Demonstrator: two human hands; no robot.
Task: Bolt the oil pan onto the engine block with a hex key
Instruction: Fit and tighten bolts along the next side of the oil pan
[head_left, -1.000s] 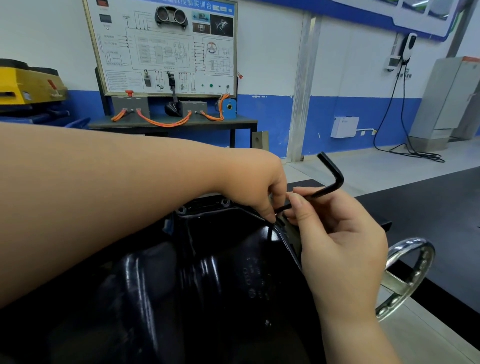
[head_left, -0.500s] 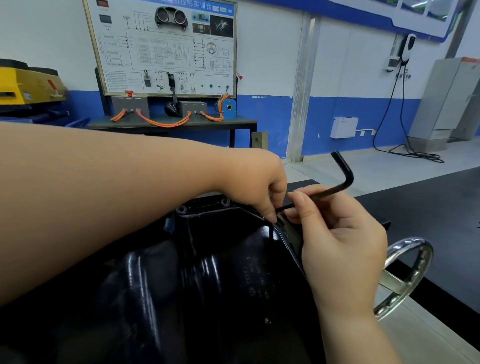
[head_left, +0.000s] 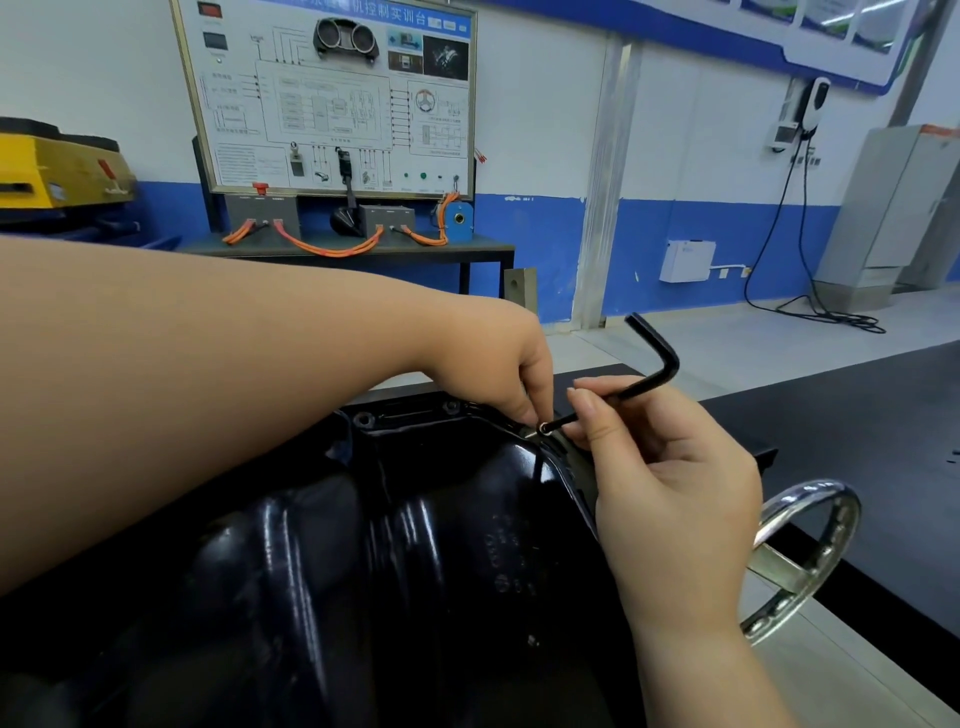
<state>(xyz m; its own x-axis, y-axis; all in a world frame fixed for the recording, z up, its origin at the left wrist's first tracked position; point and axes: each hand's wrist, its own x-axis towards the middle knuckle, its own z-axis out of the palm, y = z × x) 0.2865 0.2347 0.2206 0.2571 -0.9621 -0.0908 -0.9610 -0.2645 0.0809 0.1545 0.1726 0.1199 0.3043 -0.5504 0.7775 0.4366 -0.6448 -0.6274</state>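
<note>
From the head camera, the main risk is sitting at the far right corner of the oil pan (head_left: 415, 545). There the tip of the hex key (head_left: 649, 374) is meeting the bolt (head_left: 544, 427) on the pan's rim. The key is leaning at a slant, so if it is not fully seated in the socket it is likely to slip out and round the head. If the bolt is not square to its hole it may cross-thread. A slip could also be jabbing the fingers crowded round it.

The left hand (head_left: 498, 369) is reaching across the pan with its fingers curled down, and it appears to be pinching the bolt to steady it. The right hand (head_left: 675, 499) is gripping the key's long arm between thumb and bent fingers, with the short arm pointing up and away. The two hands are almost touching at the bolt. The engine block is hidden beneath the pan.
</note>
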